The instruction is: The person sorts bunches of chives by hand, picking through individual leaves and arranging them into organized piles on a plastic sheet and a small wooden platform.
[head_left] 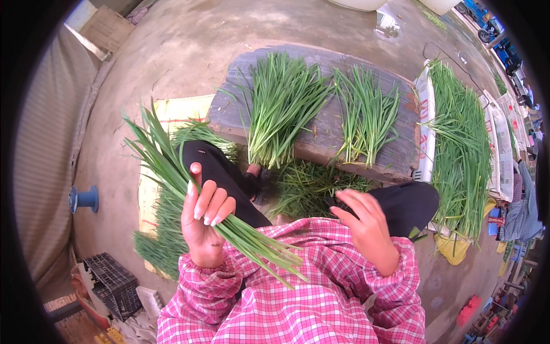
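My left hand is closed around a bunch of garlic chives. The leafy tops slant up to the left, and the pale cut ends lie across my pink checked smock. Over my right knee, my right hand is raised with its fingers apart and nothing in them. On a low wooden bench in front of me rest a large pile of chives and a smaller pile, their stem ends toward me.
More chives lie on yellow sacking at the left. Loose green scraps cover the ground below the bench. A white crate heaped with chives stands right. A blue spool and black crate sit at the left.
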Demonstrator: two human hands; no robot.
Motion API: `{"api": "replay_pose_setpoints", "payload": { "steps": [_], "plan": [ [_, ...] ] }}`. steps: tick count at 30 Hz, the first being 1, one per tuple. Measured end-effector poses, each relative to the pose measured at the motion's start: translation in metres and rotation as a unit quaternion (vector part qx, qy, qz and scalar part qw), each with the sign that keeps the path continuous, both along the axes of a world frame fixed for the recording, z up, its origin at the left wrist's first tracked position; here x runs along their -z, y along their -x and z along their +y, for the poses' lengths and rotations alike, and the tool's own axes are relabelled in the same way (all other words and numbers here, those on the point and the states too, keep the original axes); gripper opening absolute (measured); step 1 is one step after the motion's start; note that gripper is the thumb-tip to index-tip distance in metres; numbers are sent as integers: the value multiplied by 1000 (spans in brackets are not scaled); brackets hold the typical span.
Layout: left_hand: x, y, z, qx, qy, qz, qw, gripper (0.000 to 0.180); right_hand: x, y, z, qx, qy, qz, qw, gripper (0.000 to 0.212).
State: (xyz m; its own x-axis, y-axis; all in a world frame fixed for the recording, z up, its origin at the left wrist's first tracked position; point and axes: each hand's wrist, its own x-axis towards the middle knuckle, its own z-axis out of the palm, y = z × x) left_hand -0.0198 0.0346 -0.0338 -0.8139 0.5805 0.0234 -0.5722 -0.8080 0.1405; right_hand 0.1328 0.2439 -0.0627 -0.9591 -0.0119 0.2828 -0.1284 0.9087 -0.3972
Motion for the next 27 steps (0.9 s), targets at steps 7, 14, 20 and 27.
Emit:
{"api": "replay_pose_setpoints", "payload": {
  "steps": [7, 14, 20, 27],
  "plan": [
    [-4, -9, 3, 9, -19, 102, 995, 20, -14, 8, -39, -34, 520, -99, 848, 18],
    [-6, -12, 8, -5, 28, 246, 969, 18, -34, 18, -66, -48, 434, -5, 900, 21],
    [-10, -17, 10, -6, 57, 314, 948, 20, -26, 14, -76, 2, 545, -24, 838, 13],
    [-19, -23, 14, -25, 93, 379, 920, 21, -20, 13, -86, 75, 625, 28, 777, 8]
  ]
}}
